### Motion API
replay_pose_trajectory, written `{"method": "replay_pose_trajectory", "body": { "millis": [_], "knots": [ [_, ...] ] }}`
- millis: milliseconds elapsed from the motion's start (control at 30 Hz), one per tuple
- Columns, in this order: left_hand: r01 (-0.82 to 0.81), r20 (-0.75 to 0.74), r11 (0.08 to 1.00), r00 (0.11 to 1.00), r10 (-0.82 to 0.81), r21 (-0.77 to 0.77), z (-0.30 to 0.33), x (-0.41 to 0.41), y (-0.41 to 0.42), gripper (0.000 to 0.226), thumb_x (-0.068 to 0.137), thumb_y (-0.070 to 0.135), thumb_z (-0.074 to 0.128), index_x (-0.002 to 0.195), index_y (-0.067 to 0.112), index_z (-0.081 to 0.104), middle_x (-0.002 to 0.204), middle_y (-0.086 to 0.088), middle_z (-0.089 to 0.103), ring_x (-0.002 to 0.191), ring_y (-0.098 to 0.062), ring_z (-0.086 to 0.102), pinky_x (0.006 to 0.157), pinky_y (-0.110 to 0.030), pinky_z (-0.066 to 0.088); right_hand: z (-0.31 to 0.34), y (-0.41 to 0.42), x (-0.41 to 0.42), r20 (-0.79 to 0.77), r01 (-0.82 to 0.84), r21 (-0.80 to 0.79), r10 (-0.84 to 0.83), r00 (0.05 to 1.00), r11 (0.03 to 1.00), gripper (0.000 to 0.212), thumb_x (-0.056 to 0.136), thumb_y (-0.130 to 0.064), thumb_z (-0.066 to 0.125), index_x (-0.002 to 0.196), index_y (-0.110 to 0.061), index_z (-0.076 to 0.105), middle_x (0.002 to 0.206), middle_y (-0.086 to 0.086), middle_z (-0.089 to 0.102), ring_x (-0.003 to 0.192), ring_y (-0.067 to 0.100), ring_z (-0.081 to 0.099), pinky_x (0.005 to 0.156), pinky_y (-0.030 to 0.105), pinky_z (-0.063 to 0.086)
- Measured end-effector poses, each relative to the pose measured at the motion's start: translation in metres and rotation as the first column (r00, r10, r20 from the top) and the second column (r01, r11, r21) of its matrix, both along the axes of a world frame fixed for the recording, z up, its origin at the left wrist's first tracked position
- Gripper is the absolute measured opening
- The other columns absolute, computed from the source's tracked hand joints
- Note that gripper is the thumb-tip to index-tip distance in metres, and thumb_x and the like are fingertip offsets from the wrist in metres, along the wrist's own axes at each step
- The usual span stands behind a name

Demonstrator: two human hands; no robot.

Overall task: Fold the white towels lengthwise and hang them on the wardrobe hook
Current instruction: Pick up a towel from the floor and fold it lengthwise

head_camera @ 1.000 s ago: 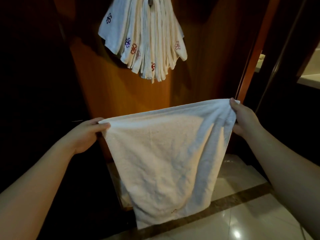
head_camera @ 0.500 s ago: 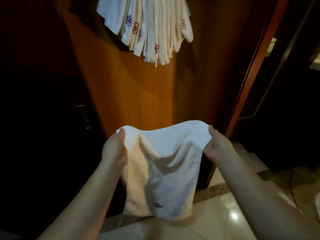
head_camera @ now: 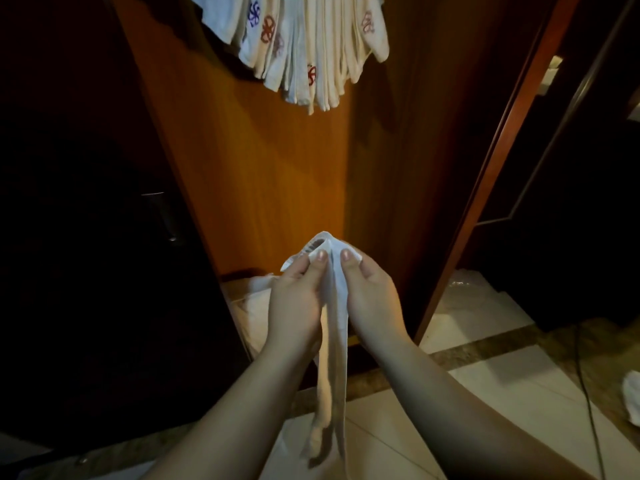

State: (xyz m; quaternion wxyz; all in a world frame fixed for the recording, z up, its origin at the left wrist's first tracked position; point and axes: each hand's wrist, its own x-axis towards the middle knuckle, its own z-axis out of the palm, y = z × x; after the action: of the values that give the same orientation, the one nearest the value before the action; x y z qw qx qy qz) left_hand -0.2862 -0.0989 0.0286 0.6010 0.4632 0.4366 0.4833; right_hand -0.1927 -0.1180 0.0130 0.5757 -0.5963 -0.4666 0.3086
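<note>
A white towel (head_camera: 333,358) hangs folded in half between my hands, its two halves pressed together into a narrow strip. My left hand (head_camera: 297,299) pinches the top corners on one side. My right hand (head_camera: 372,299) pinches them on the other, thumbs almost touching. Above, several folded white towels (head_camera: 304,43) with red and blue embroidered marks hang in a bunch on the wooden wardrobe door (head_camera: 263,168). The hook itself is out of view.
A dark open wardrobe (head_camera: 86,237) with a metal handle (head_camera: 162,216) fills the left. A wooden door frame (head_camera: 485,188) runs up on the right. Pale floor tiles (head_camera: 502,386) lie below, with a black cable (head_camera: 588,403) and a white cloth (head_camera: 632,400) at the right edge.
My hands came together from wide apart, bringing the towel's top corners to meet. The spread towel is now folded in half and hangs narrow.
</note>
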Motion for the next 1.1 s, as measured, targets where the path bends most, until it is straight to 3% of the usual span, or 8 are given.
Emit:
{"method": "replay_pose_trajectory", "body": {
  "millis": [133, 267, 400, 533, 667, 767, 900, 1100],
  "knots": [
    [0.006, 0.025, 1.0, 1.0, -0.007, 0.02, 0.0, 0.001, -0.006, 0.022, 0.102, 0.033, 0.053, 0.108, 0.024, 0.073, 0.101, -0.003, 0.077, 0.098, -0.018, 0.073, 0.092, -0.046, 0.056, -0.001, -0.003, 0.01, -0.073, -0.012, 0.032, 0.015, 0.997, 0.999, 0.025, 0.105, -0.044, 0.042, 0.107, -0.041, 0.067, 0.096, -0.013, 0.075, 0.088, 0.005, 0.071, 0.07, 0.021, 0.056],
    [0.027, 0.023, 0.994, 0.999, -0.03, 0.109, 0.001, 0.007, -0.013, 0.026, 0.096, 0.039, 0.056, 0.103, 0.023, 0.075, 0.097, -0.002, 0.077, 0.098, -0.014, 0.073, 0.084, -0.035, 0.054, 0.003, -0.005, 0.015, -0.061, -0.026, 0.075, 0.03, 0.998, 0.997, 0.025, 0.105, -0.042, 0.042, 0.114, -0.041, 0.066, 0.102, -0.021, 0.073, 0.095, -0.003, 0.069, 0.072, 0.01, 0.052],
    [0.13, 0.079, 0.983, 0.987, -0.141, 0.126, 0.001, 0.006, -0.012, 0.037, 0.098, 0.046, 0.045, 0.119, 0.027, 0.069, 0.116, 0.009, 0.074, 0.114, -0.002, 0.065, 0.092, -0.024, 0.05, 0.001, -0.006, 0.022, -0.132, -0.275, 0.052, 0.28, 0.951, 0.96, 0.052, 0.096, -0.039, 0.048, 0.148, -0.04, 0.043, 0.135, -0.029, 0.057, 0.124, -0.01, 0.052, 0.098, 0.011, 0.045],
    [0.297, 0.117, 0.949, 0.944, -0.308, 0.106, 0.001, -0.002, -0.011, 0.065, 0.09, 0.058, 0.037, 0.132, 0.016, 0.063, 0.117, 0.01, 0.073, 0.113, 0.001, 0.065, 0.081, -0.012, 0.052, 0.001, -0.009, 0.027, 0.134, -0.282, 0.034, 0.275, 0.952, 0.959, 0.072, 0.088, -0.018, 0.053, 0.152, -0.043, 0.028, 0.115, -0.059, 0.044, 0.114, -0.031, 0.041, 0.083, -0.008, 0.032],
    [0.347, -0.022, 0.931, 0.938, -0.347, 0.116, 0.0, -0.006, -0.008, 0.065, 0.087, 0.062, 0.034, 0.131, 0.026, 0.066, 0.121, 0.018, 0.07, 0.117, 0.008, 0.058, 0.096, -0.016, 0.045, 0.001, -0.007, 0.03, 0.193, -0.158, 0.083, 0.14, 0.971, 0.984, 0.052, 0.098, -0.02, 0.048, 0.147, -0.038, 0.044, 0.109, -0.06, 0.046, 0.112, -0.032, 0.042, 0.084, -0.009, 0.03],
    [0.31, -0.127, 0.929, 0.949, -0.289, 0.201, -0.003, -0.012, -0.001, 0.057, 0.092, 0.062, 0.033, 0.121, 0.031, 0.072, 0.123, 0.027, 0.065, 0.122, 0.014, 0.05, 0.102, -0.016, 0.035, 0.007, -0.003, 0.044, 0.112, -0.139, 0.03, 0.135, 0.985, 0.99, 0.033, 0.104, -0.033, 0.048, 0.129, -0.051, 0.058, 0.119, -0.042, 0.06, 0.117, -0.016, 0.053, 0.099, 0.013, 0.046],
    [0.206, -0.51, 0.736, 0.834, 0.212, 0.644, -0.027, -0.03, 0.021, 0.04, 0.092, 0.047, 0.055, 0.129, 0.03, 0.058, 0.127, 0.026, 0.045, 0.123, 0.002, 0.04, 0.101, -0.016, 0.036, 0.019, -0.004, 0.062, 0.105, -0.165, 0.008, 0.163, 0.981, 0.986, 0.029, 0.102, -0.05, 0.045, 0.125, -0.047, 0.063, 0.119, -0.02, 0.07, 0.109, -0.001, 0.065, 0.088, 0.021, 0.054],
    [0.407, -0.811, 0.848, 0.583, 0.046, 0.34, -0.046, -0.054, 0.064, 0.045, 0.088, 0.04, 0.072, 0.128, 0.042, 0.052, 0.118, 0.032, 0.041, 0.114, 0.006, 0.036, 0.092, -0.022, 0.037, 0.039, -0.006, 0.085, 0.039, -0.239, 0.043, 0.237, 0.971, 0.97, 0.031, 0.102, -0.051, 0.047, 0.124, -0.039, 0.065, 0.125, -0.015, 0.069, 0.114, 0.005, 0.066, 0.085, 0.014, 0.053]
  ]
}}
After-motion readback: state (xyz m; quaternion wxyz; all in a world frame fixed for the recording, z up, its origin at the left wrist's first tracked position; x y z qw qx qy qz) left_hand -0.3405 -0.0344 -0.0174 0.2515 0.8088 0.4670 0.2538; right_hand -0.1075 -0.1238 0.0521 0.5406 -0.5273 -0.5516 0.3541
